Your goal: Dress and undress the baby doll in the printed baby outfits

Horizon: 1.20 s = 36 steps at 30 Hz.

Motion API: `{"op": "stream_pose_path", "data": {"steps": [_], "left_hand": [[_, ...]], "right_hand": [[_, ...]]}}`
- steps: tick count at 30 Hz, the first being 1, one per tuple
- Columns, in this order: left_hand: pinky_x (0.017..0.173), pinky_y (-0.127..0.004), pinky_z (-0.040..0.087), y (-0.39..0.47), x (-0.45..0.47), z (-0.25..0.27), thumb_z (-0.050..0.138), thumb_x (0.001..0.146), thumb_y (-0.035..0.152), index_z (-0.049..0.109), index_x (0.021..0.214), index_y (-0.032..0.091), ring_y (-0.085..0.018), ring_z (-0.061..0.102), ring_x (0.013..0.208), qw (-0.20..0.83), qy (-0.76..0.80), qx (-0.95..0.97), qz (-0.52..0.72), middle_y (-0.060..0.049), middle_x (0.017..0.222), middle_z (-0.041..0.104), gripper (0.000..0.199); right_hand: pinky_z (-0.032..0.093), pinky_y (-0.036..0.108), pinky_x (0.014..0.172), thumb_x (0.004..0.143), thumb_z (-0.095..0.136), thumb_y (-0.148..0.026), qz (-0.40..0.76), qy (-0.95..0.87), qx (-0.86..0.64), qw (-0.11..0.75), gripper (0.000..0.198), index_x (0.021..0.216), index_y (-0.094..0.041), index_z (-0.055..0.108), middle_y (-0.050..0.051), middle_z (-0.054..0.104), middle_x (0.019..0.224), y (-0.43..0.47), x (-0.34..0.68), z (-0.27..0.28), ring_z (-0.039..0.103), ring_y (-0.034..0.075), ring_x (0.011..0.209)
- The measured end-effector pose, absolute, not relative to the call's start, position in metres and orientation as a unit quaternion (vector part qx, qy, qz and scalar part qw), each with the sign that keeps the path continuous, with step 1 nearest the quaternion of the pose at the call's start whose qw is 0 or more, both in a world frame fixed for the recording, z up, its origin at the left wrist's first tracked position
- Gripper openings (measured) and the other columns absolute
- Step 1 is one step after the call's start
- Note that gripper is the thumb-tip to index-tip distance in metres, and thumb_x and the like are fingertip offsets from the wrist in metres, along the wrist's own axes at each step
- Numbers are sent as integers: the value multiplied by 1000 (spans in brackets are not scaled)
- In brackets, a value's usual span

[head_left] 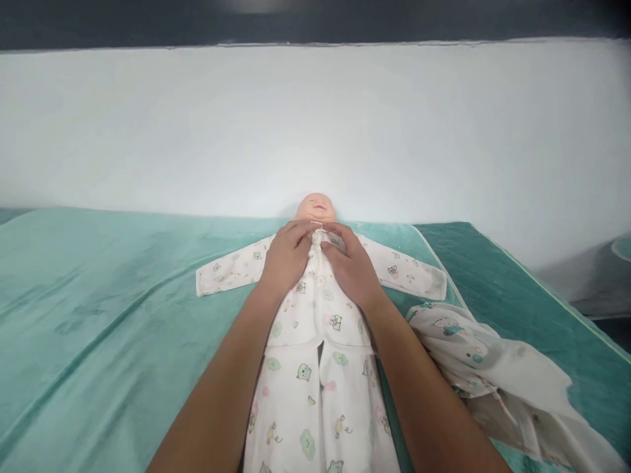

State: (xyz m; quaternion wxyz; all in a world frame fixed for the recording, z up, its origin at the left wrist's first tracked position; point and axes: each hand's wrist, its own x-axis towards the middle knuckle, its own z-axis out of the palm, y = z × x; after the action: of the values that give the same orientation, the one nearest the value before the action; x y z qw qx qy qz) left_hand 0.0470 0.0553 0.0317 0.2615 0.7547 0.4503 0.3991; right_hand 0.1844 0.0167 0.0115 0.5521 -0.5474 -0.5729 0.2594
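A baby doll [315, 206] lies face up, with its head by the wall. It is dressed in a white printed baby shirt [315, 315], whose sleeves spread out to both sides, and matching baby pants [288, 407]. At the shirt's neckline, my left hand [290, 255] has its fingers closed on the left edge of the collar. My right hand [351, 263] pinches the front edge opposite, thumb just below the neck. The fingertips nearly meet under the doll's chin. Lower on the shirt front, a small button shows; the fastening under my fingers is partly hidden.
A crumpled white printed cloth [493, 368] lies beside my right forearm. Beneath everything is a teal blanket [123, 315], overlapping a darker green quilted mat [517, 295] on the right. A white wall [315, 118] rises directly behind the doll's head.
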Motion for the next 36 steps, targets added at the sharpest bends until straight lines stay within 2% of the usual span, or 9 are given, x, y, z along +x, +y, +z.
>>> {"op": "stream_pose_path", "data": {"steps": [4,8,12,15,22,28,32,36], "left_hand": [[105,-39,45,42,46,33,48,90,23,68,101,24,-21,60,115,277,486,708,431,-1,118,69,23],[108,-38,42,29,44,35,50,91,24,70,99,26,-20,57,121,282,471,723,420,0,124,66,22],[112,-38,38,25,42,34,49,92,25,72,98,28,-20,52,127,273,467,736,406,2,131,63,24],[113,-39,37,24,41,32,49,92,24,72,101,28,-19,50,130,272,470,736,405,1,133,62,25],[115,-39,36,22,37,32,49,92,25,72,103,30,-20,46,134,306,460,731,401,3,139,58,25],[108,-41,44,25,36,35,58,89,36,72,96,28,-24,50,131,362,456,704,407,2,140,57,17],[108,-44,44,28,35,34,62,87,34,71,92,27,-24,54,125,357,455,704,412,2,136,60,12],[108,-41,44,27,37,32,64,85,29,70,89,27,-22,56,124,357,451,695,432,2,132,63,8]], "right_hand": [[41,44,102,83,55,-33,278,-524,-554,584,28,108,-25,64,4,67,118,15,185,11,57,25,114],[45,42,95,81,54,-31,275,-497,-566,598,24,102,-26,66,4,70,107,14,184,10,60,24,103],[44,41,98,82,49,-23,226,-509,-527,642,18,84,-25,66,2,70,109,10,181,10,61,22,105],[42,41,102,80,47,-17,195,-537,-512,642,23,71,-25,67,1,69,111,9,181,11,60,22,111],[41,43,104,77,45,-13,170,-545,-523,634,32,69,-28,73,-1,72,106,9,181,8,61,21,109],[41,43,105,77,45,-12,165,-558,-522,624,34,72,-30,74,-3,72,107,9,181,9,61,21,111],[41,43,105,77,46,-13,171,-564,-515,622,34,73,-30,75,-3,72,110,8,181,10,59,20,114],[40,44,106,77,45,-12,166,-571,-520,613,34,72,-30,73,-3,71,111,7,181,11,58,21,115]]}}
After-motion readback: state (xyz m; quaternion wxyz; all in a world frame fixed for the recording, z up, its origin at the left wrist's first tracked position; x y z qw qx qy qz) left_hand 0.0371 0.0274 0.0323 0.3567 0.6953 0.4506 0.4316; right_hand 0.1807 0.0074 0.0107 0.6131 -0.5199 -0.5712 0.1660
